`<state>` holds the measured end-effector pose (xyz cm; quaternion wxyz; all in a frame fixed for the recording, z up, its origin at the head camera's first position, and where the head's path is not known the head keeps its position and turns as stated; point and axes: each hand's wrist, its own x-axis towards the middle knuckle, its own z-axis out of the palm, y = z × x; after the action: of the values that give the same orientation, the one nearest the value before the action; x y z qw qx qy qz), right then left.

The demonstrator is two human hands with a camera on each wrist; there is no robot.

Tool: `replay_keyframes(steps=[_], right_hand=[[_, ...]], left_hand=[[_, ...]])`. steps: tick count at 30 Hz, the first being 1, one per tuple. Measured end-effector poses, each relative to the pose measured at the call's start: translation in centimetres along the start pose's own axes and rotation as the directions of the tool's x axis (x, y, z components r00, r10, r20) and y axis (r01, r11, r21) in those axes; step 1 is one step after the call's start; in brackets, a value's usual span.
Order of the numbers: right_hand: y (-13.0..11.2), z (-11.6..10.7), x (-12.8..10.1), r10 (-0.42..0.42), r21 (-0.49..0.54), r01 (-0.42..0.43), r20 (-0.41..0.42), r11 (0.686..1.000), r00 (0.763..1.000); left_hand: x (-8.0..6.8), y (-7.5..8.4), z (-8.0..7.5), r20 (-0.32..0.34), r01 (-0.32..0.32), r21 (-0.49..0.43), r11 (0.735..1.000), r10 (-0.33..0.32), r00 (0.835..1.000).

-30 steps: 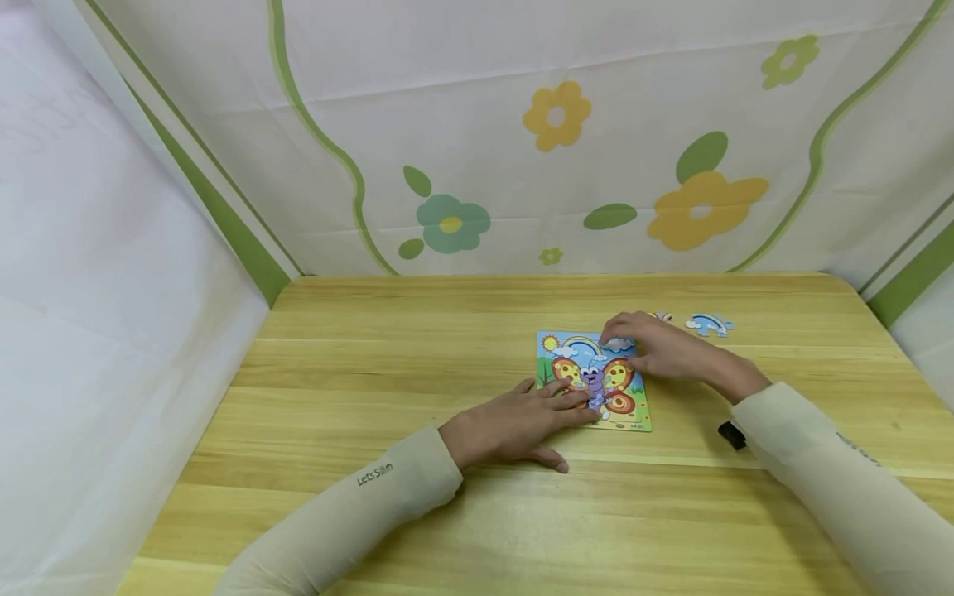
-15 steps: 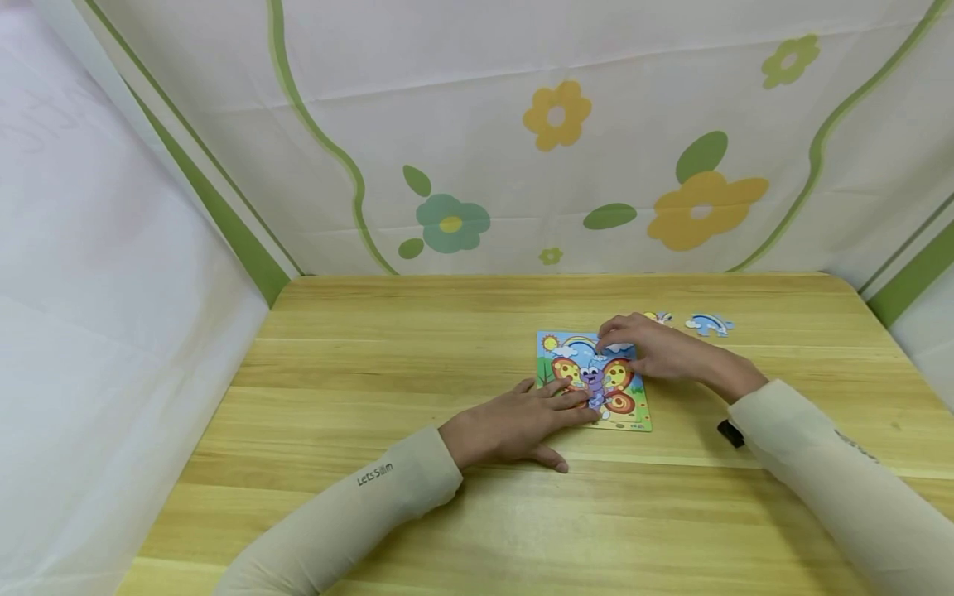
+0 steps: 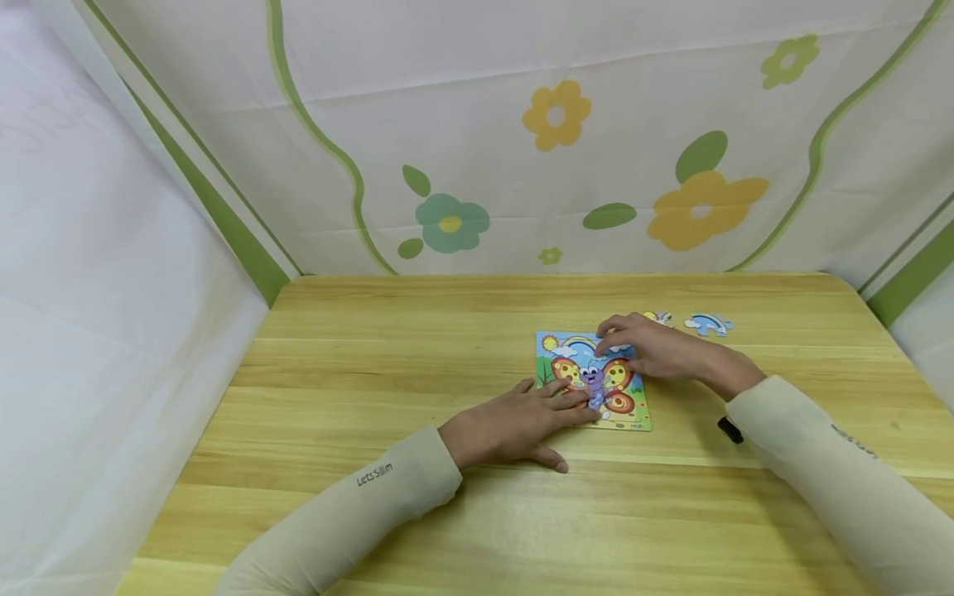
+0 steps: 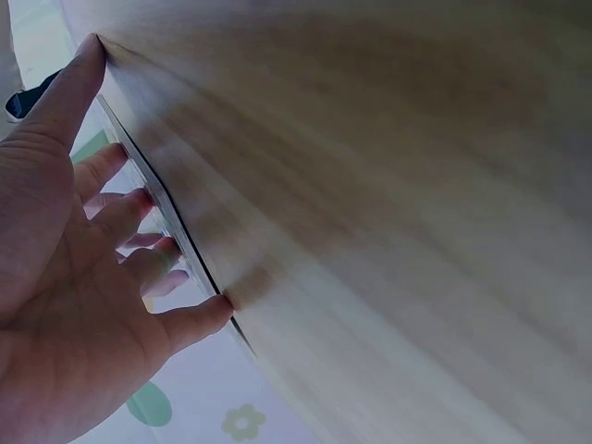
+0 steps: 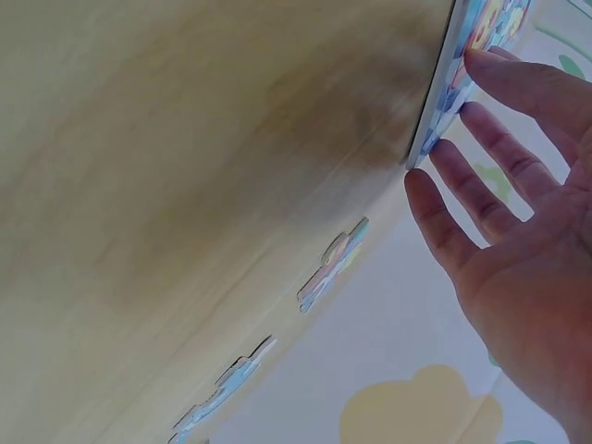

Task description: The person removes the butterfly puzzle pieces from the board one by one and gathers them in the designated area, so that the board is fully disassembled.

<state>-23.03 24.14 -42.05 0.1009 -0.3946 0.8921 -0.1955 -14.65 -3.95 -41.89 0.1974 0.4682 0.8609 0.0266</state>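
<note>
A square jigsaw puzzle (image 3: pixel 619 377) with a butterfly, sun and rainbow picture lies on the wooden table. My left hand (image 3: pixel 514 424) rests on its lower left part with fingers spread; in the left wrist view the fingers of the left hand (image 4: pixel 83 296) reach over the board's edge. At the upper right corner, the fingertips of my right hand (image 3: pixel 659 352) touch the puzzle with bent, loosely parted fingers. The right wrist view has the right hand's thumb (image 5: pixel 504 79) against the picture side. Whether a piece lies under those fingertips is hidden.
Two loose puzzle pieces lie behind the right hand: a rainbow piece (image 3: pixel 710 324) and a partly covered, smaller-looking piece (image 3: pixel 659 317). A small black object (image 3: pixel 730 430) shows beside the right sleeve. White flowered fabric (image 3: pixel 492 149) stands along the table's back edge.
The right hand has shifted slightly left over the puzzle's top right area, baring more of the loose piece behind it. The left hand has stayed still.
</note>
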Motion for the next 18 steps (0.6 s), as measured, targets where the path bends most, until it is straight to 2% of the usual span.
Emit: replay_keyframes(steps=[8, 18], right_hand=[[0.14, -0.09, 0.07, 0.01, 0.006, -0.01, 0.014, 1.0, 1.0], [-0.17, -0.02, 0.09, -0.009, -0.008, 0.009, -0.007, 1.0, 1.0]], left_hand=[[0.02, -0.05, 0.05, -0.003, -0.001, 0.002, 1.0, 0.001, 1.0], [0.09, -0.08, 0.1, 0.003, 0.0, 0.009, 1.0, 0.0, 1.0]])
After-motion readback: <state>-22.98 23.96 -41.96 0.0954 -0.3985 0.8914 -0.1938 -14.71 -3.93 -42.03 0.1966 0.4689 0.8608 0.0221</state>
